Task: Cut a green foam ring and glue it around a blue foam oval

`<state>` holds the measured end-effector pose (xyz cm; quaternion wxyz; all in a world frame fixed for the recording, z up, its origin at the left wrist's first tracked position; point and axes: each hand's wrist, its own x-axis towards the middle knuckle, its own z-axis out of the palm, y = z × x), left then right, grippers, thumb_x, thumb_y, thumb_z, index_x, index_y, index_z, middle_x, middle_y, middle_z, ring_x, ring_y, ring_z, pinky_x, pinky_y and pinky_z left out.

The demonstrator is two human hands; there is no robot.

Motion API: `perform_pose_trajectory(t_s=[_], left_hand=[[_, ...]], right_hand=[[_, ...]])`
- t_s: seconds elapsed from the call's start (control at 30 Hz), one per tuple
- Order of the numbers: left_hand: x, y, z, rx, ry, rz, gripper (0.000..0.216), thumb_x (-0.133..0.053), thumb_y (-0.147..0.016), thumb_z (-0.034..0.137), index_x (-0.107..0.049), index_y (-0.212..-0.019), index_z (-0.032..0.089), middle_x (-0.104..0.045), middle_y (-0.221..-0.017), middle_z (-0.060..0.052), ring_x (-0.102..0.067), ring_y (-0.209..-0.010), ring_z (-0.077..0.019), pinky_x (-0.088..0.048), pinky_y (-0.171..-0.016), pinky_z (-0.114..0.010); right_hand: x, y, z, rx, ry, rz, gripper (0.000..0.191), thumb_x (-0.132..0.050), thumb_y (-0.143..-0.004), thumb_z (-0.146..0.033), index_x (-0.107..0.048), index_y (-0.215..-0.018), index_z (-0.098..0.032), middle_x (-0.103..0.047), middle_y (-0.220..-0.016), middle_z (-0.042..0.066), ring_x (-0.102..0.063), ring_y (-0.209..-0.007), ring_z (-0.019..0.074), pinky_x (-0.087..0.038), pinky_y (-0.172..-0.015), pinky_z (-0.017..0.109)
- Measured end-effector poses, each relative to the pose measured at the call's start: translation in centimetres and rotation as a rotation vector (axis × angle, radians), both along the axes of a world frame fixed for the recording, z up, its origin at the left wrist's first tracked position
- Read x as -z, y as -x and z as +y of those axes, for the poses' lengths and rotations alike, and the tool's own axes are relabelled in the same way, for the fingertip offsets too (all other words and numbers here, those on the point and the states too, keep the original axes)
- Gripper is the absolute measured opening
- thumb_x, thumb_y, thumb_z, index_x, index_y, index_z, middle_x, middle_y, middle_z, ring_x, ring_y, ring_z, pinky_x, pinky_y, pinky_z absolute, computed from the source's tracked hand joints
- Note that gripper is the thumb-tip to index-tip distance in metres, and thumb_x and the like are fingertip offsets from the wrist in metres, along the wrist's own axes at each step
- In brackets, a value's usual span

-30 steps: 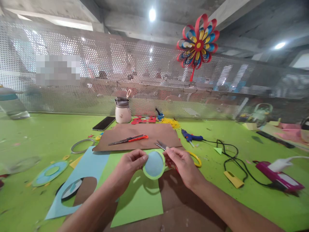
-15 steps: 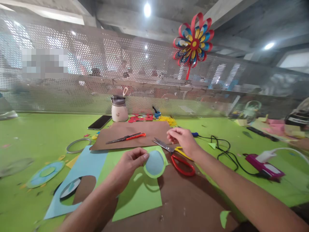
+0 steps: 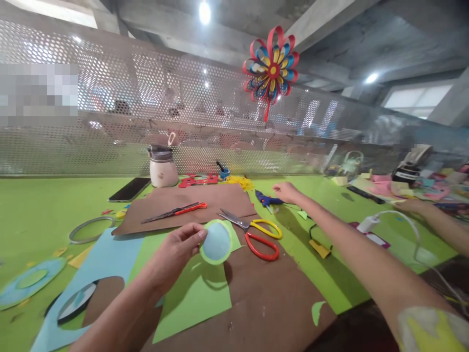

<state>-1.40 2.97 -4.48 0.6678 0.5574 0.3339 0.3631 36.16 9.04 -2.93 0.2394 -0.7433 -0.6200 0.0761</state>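
My left hand (image 3: 175,250) pinches a round paper disc (image 3: 216,242), light blue with a green rim, and holds it above the green sheet (image 3: 194,298). My right hand (image 3: 286,191) is stretched far forward to the blue glue gun (image 3: 266,199) on the green table. Its fingers are loosely curled at the gun's rear end, and a grip on it cannot be made out. The red and yellow scissors (image 3: 258,235) lie free on the brown paper (image 3: 264,293) between my two hands.
Orange-handled scissors (image 3: 176,211) lie on a second brown sheet by a black phone (image 3: 129,189) and a cream jar (image 3: 162,167). A cut blue sheet (image 3: 106,254) and a grey ring (image 3: 90,230) sit at left. Another person's arm (image 3: 432,217) is at right, near a white cable (image 3: 403,220).
My right hand let go of the disc and the scissors and moved forward and right to the glue gun. My left hand kept the disc. My view turned to the right.
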Motion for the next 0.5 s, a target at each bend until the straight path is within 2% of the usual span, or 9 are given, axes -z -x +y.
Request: perform_pose_trajectory(t_s=[0.1, 0.2, 0.37, 0.5], left_hand=[[-0.3, 0.3, 0.1, 0.026, 0.038, -0.102, 0.014, -0.06, -0.081, 0.031, -0.059, -0.078, 0.018, -0.056, -0.073, 0.001, -0.048, -0.067, -0.0104, -0.038, -0.062, -0.021], [-0.4, 0.5, 0.2, 0.059, 0.054, -0.161, 0.013, -0.058, -0.083, 0.028, -0.059, -0.076, 0.017, -0.054, -0.068, 0.002, -0.045, -0.06, -0.0086, -0.037, -0.058, -0.021], [-0.3, 0.5, 0.3, 0.069, 0.044, -0.121, 0.012, -0.059, -0.082, 0.028, -0.06, -0.078, 0.016, -0.055, -0.072, 0.001, -0.047, -0.064, -0.0091, -0.038, -0.06, -0.021], [-0.1, 0.4, 0.3, -0.042, -0.065, -0.051, 0.016, -0.061, -0.08, 0.032, -0.059, -0.078, 0.016, -0.054, -0.072, 0.001, -0.046, -0.067, -0.0104, -0.037, -0.062, -0.022]], right_hand=[[2.7, -0.8, 0.9, 0.004, 0.111, -0.15, 0.026, -0.054, -0.09, -0.027, -0.056, -0.114, -0.019, -0.058, -0.118, 0.008, -0.061, -0.096, 0.0213, -0.051, -0.08, 0.041], [4.6, -0.8, 2.0, -0.011, 0.19, -0.242, 0.027, -0.055, -0.089, -0.027, -0.055, -0.115, -0.018, -0.058, -0.117, 0.007, -0.061, -0.096, 0.0221, -0.052, -0.079, 0.042], [5.8, -1.3, 3.7, -0.03, 0.255, -0.33, 0.027, -0.056, -0.089, -0.027, -0.055, -0.115, -0.018, -0.058, -0.117, 0.007, -0.061, -0.096, 0.022, -0.052, -0.078, 0.041], [6.3, -1.5, 4.1, -0.05, 0.189, -0.343, 0.028, -0.056, -0.089, -0.027, -0.055, -0.115, -0.018, -0.058, -0.117, 0.008, -0.061, -0.096, 0.0221, -0.052, -0.079, 0.042]])
